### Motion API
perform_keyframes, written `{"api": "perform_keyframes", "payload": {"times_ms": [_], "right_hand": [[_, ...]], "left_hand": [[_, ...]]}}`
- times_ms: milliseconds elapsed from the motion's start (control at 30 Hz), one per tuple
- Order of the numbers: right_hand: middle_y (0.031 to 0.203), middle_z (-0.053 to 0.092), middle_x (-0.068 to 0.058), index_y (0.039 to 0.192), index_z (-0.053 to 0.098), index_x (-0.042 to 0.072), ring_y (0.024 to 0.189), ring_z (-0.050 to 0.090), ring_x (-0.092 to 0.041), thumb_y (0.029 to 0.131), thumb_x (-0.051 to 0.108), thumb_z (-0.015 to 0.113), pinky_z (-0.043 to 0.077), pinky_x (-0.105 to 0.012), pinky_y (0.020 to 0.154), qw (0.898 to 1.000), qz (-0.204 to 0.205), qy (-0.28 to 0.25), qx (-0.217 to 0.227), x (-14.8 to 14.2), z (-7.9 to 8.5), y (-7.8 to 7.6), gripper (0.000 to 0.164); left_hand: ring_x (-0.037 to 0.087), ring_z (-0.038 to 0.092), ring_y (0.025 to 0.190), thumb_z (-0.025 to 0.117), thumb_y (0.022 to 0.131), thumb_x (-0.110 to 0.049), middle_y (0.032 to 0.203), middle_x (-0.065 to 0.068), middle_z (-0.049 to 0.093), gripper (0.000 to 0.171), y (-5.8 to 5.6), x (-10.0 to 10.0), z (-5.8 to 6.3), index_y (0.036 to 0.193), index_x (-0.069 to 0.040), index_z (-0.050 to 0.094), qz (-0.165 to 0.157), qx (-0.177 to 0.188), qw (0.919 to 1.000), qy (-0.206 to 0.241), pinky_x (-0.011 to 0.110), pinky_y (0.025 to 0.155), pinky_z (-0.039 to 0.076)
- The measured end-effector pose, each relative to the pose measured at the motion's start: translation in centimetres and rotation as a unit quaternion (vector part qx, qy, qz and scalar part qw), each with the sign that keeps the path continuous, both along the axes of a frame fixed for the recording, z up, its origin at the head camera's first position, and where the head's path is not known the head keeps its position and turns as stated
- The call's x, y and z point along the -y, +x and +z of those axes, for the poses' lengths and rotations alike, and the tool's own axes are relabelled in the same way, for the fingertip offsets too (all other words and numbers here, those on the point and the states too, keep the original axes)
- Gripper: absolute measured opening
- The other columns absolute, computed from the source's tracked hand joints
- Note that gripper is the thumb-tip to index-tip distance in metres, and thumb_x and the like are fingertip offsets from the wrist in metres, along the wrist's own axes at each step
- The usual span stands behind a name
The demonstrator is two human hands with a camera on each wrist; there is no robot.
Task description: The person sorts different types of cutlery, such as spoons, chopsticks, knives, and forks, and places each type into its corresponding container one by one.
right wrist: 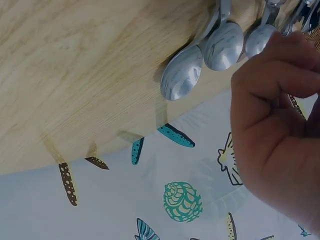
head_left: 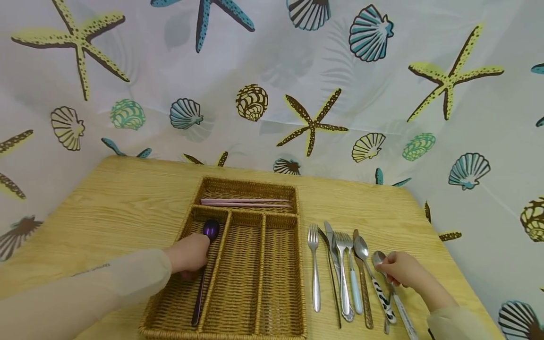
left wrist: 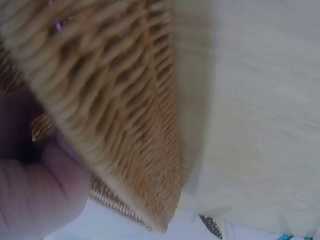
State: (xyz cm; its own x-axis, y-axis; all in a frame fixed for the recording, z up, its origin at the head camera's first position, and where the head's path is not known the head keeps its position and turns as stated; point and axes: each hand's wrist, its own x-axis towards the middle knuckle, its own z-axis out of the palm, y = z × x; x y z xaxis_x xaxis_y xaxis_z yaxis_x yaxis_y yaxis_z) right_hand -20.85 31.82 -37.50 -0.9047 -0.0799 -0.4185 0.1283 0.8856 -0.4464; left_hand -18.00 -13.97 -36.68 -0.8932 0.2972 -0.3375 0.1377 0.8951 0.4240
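Note:
In the left compartment of a woven basket (head_left: 216, 269) lies a dark purple spoon (head_left: 211, 228), bowl toward the back. My left hand (head_left: 191, 255) reaches over the basket's left wall and grips this spoon below its bowl; the left wrist view shows the thumb beside the woven wall (left wrist: 117, 100), the fingertips hidden. Over the rightmost spoons on the table is my right hand (head_left: 401, 269), fingers bent. It overlaps the neck of a silver spoon (head_left: 378, 257); I cannot tell whether it pinches it. Spoon bowls (right wrist: 182, 72) rest close by in the right wrist view.
Pink chopsticks (head_left: 244, 203) lie in the basket's back compartment. Between basket and right hand are a small fork (head_left: 313, 241), knives, more forks and a spoon with a black-and-white handle (head_left: 382, 302). A shell-patterned cloth (head_left: 255, 137) hangs behind the wooden table (head_left: 127, 198).

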Motion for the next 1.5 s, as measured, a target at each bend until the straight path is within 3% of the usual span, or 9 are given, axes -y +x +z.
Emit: {"api": "perform_keyframes", "payload": {"times_ms": [200, 400, 533, 800, 900, 1000, 1300, 1500], "right_hand": [[0.045, 0.039, 0.006, 0.053, 0.045, 0.016, 0.04, 0.029, -0.005, 0.086, 0.03, 0.063, 0.027, -0.018, 0.042, 0.999, 0.029, 0.012, 0.031, -0.2, -0.6, 1.0, 0.04], [0.046, 0.043, 0.005, 0.055, 0.051, 0.013, 0.04, 0.033, -0.004, 0.086, 0.026, 0.063, 0.031, -0.017, 0.041, 0.998, 0.031, 0.002, 0.048, 0.1, -0.9, 1.6, 0.036], [0.047, 0.047, 0.004, 0.057, 0.054, 0.01, 0.041, 0.04, -0.005, 0.086, 0.021, 0.062, 0.036, -0.018, 0.042, 0.999, 0.016, -0.002, 0.051, 0.2, -1.2, 1.5, 0.032], [0.042, 0.04, 0.006, 0.053, 0.044, 0.016, 0.039, 0.039, -0.005, 0.084, 0.021, 0.051, 0.035, -0.018, 0.042, 0.999, -0.023, -0.026, 0.029, 0.2, -1.7, 1.1, 0.033], [0.042, 0.039, 0.007, 0.055, 0.043, 0.016, 0.039, 0.036, -0.005, 0.089, 0.022, 0.048, 0.033, -0.019, 0.043, 0.998, -0.026, -0.05, 0.026, 0.3, -1.5, 0.8, 0.035], [0.044, 0.04, 0.006, 0.059, 0.045, 0.014, 0.04, 0.036, -0.006, 0.091, 0.02, 0.047, 0.034, -0.021, 0.043, 0.997, -0.035, -0.065, 0.019, 0.8, -1.1, 0.7, 0.033], [0.048, 0.037, 0.004, 0.072, 0.05, 0.008, 0.044, 0.037, -0.008, 0.091, 0.022, 0.051, 0.037, -0.025, 0.045, 0.994, -0.062, -0.084, -0.027, 3.2, 0.5, 0.6, 0.024], [0.047, 0.035, 0.006, 0.078, 0.053, 0.006, 0.043, 0.035, -0.007, 0.093, 0.025, 0.052, 0.039, -0.024, 0.045, 0.985, -0.065, -0.156, -0.018, 5.0, 0.9, 0.6, 0.025]], "left_hand": [[0.013, 0.056, 0.036, 0.046, 0.087, 0.005, 0.047, 0.009, 0.062, 0.038, -0.9, 0.3, 1.2, 0.053, 0.001, 0.061, 0.002, -0.031, 0.9991, 0.028, 0.023, 0.043, 0.048], [0.008, 0.051, 0.035, 0.048, 0.09, 0.0, 0.046, 0.006, 0.061, 0.046, -1.4, 0.5, 2.2, 0.044, -0.007, 0.05, 0.01, -0.03, 0.998, 0.055, 0.023, 0.045, 0.047], [0.01, 0.051, 0.037, 0.048, 0.092, -0.002, 0.048, 0.008, 0.062, 0.049, -1.4, 0.3, 2.5, 0.044, -0.01, 0.046, 0.013, -0.02, 0.9977, 0.064, 0.023, 0.046, 0.046], [0.008, 0.045, 0.037, 0.048, 0.093, -0.004, 0.043, 0.002, 0.051, 0.046, -1.4, 0.1, 3.2, 0.048, -0.013, 0.043, 0.026, -0.014, 0.9931, 0.114, 0.022, 0.045, 0.041], [0.007, 0.047, 0.039, 0.048, 0.093, -0.005, 0.047, 0.003, 0.056, 0.039, -1.7, -0.1, 3.7, 0.055, -0.007, 0.056, 0.029, -0.02, 0.9916, 0.125, 0.022, 0.045, 0.042], [0.008, 0.05, 0.04, 0.047, 0.093, -0.004, 0.052, 0.006, 0.059, 0.036, -1.8, -0.3, 4.0, 0.06, -0.003, 0.06, 0.032, -0.023, 0.9903, 0.133, 0.022, 0.044, 0.042], [0.014, 0.058, 0.047, 0.049, 0.095, -0.01, 0.057, 0.007, 0.061, 0.032, -2.1, -1.1, 4.4, 0.067, -0.002, 0.063, 0.05, -0.016, 0.9917, 0.117, 0.027, 0.048, 0.051], [0.015, 0.056, 0.045, 0.047, 0.094, -0.008, 0.056, 0.01, 0.062, 0.036, -2.3, -1.3, 4.5, 0.061, -0.003, 0.062, 0.053, 0.002, 0.9875, 0.148, 0.03, 0.048, 0.05]]}}
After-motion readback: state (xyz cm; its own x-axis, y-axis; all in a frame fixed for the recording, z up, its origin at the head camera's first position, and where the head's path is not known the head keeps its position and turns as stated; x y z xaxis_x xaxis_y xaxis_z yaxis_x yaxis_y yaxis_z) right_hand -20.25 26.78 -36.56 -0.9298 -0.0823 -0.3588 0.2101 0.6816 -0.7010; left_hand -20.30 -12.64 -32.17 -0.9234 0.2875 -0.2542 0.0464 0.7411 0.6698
